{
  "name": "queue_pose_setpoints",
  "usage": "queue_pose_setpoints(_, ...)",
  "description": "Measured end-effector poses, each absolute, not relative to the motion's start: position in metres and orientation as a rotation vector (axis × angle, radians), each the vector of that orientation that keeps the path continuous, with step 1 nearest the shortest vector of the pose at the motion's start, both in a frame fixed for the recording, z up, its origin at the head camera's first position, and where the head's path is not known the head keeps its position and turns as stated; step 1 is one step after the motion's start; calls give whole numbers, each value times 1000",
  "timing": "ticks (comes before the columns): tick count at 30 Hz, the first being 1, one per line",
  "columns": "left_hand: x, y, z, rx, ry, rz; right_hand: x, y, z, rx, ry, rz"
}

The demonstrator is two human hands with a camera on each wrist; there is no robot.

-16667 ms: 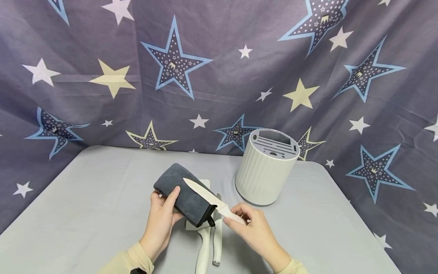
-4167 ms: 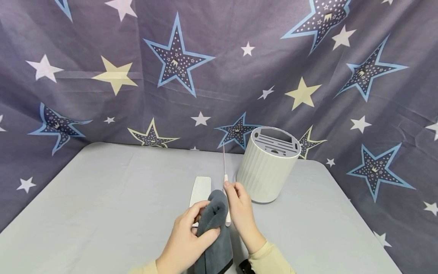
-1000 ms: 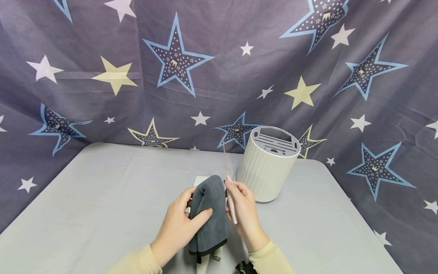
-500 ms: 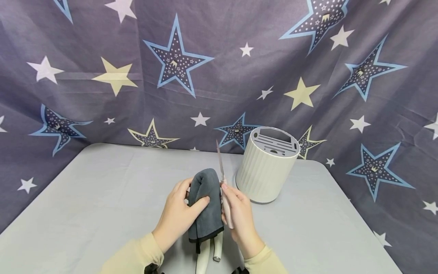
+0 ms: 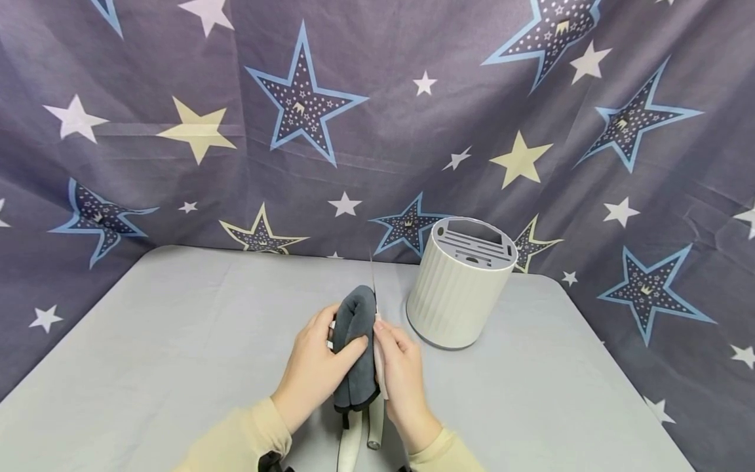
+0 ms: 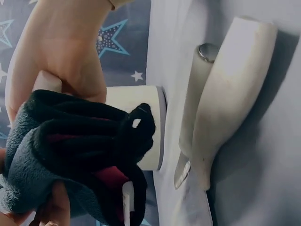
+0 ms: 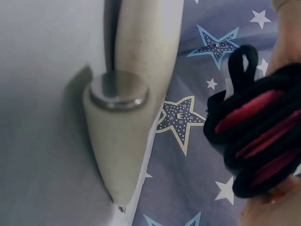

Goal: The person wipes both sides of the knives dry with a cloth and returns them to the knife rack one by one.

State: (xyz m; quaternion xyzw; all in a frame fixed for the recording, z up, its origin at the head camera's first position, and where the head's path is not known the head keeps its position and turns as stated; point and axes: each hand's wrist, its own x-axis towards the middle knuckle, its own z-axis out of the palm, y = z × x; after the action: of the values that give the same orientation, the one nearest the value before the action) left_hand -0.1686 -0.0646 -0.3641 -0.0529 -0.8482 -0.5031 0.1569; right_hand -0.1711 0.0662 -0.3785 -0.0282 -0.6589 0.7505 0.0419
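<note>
My left hand (image 5: 315, 364) grips a folded dark grey cloth (image 5: 356, 373) with black edging, its thumb lying across the near face. In the right wrist view the cloth (image 7: 254, 136) shows reddish inner folds and a black loop. My right hand (image 5: 401, 377) holds a knife (image 5: 380, 373) by its white handle, right at the cloth's right side. The thin blade is seen edge-on, pointing up and away. Below the cloth, a thick white handle (image 5: 350, 442) and a slimmer white handle (image 5: 375, 426) with a metal end cap lie on the table; the cloth and hands hide their far ends.
A white ribbed knife block (image 5: 460, 295) with a slotted grey top stands just right and beyond my right hand. The table (image 5: 177, 354) has a light grey cover and ends at a star-patterned curtain (image 5: 377, 131) behind.
Since the first frame, the knife has swung from lying across the cloth to pointing away beside it. Over the last second, my right hand has brought it left, against the cloth's side.
</note>
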Motion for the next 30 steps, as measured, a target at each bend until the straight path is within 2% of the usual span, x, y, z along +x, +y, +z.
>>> queue_pose_setpoints(30, -140, -46, -363, -236, -2412, -1633, -181, 75, -370, -179, -1903, 2220)
